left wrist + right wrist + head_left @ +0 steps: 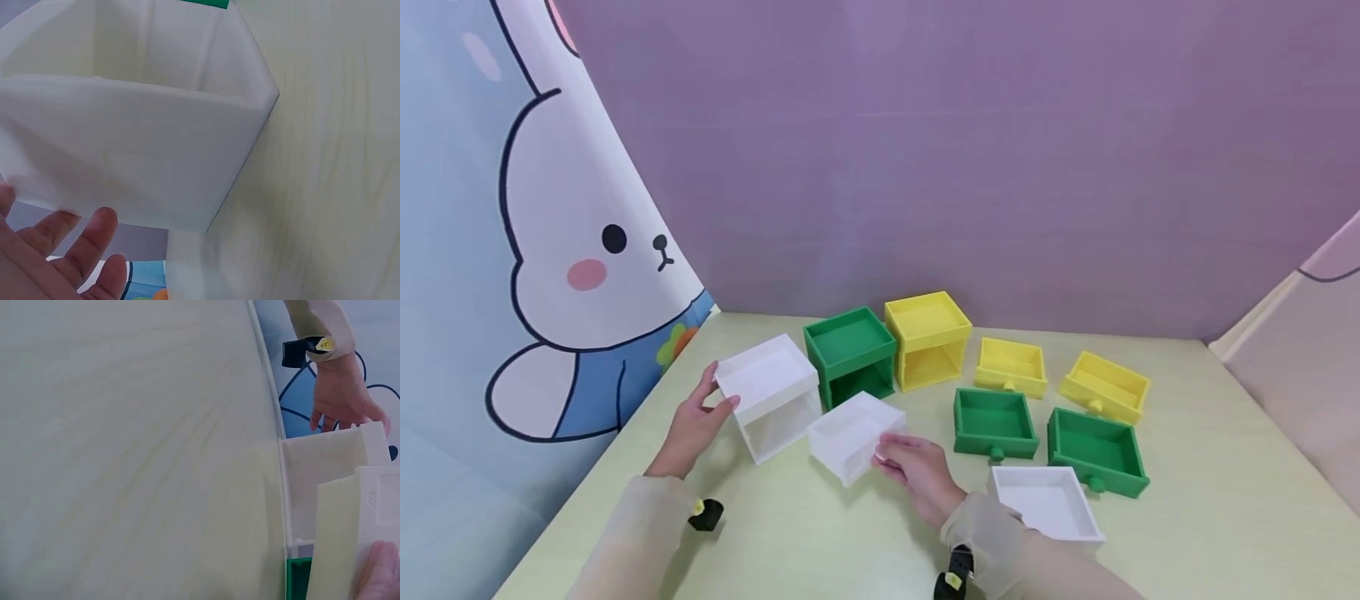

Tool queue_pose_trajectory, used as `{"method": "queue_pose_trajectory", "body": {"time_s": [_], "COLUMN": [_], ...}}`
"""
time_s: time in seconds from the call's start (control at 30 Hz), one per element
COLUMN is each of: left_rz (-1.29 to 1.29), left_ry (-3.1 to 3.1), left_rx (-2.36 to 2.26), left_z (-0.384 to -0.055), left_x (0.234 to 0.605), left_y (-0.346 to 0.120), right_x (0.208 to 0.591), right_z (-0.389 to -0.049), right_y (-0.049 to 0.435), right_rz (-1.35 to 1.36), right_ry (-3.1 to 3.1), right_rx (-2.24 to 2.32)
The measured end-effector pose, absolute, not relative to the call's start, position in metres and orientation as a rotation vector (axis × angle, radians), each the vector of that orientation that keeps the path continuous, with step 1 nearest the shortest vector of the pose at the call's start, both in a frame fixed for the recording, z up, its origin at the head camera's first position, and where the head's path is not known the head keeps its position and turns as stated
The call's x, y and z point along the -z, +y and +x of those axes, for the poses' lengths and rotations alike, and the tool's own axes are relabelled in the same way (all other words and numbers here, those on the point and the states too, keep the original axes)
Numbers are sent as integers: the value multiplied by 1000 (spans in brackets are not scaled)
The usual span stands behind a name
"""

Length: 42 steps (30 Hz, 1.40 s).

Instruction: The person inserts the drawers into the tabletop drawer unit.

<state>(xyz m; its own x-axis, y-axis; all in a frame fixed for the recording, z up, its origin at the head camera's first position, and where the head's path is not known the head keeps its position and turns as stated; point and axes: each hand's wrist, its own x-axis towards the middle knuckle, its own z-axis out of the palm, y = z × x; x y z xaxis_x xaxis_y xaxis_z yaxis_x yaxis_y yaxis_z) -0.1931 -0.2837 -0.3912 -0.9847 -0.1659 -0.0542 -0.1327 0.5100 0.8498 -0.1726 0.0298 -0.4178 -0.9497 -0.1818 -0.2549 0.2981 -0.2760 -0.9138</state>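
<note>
In the head view my left hand [695, 427] holds the left side of a white box-shaped cabinet [767, 375], thumb near the front edge. The cabinet's open front faces toward the right and me. My right hand [922, 475] pinches a white drawer [853, 433] by its near end, lifted just off the table. The drawer is in front of the opening and apart from it. In the left wrist view my fingers [87, 247] lie along the cabinet's side. The right wrist view shows the drawer [337, 537] close to the cabinet [325, 475]; its handle is hidden.
A green cabinet [850, 342] and a yellow cabinet [928, 329] stand behind, both open-fronted. On the right lie two yellow drawers [1011, 362], two green drawers [996, 423] and another white drawer [1048, 500], partly behind my right sleeve. A purple backdrop [925, 167] rises behind the table.
</note>
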Motion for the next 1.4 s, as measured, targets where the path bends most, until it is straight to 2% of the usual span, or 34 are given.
{"method": "queue_pose_trajectory", "body": {"time_s": [0.6, 1.4], "left_rz": [216, 229], "left_ry": [-2692, -2686], "left_rx": [1526, 1565], "left_z": [-191, -194], "left_x": [387, 389], "left_y": [-287, -284], "right_x": [425, 438], "right_z": [-167, -155], "right_y": [-13, -40], "right_rz": [165, 190], "right_ry": [1664, 1495], "right_rx": [2268, 2339]}}
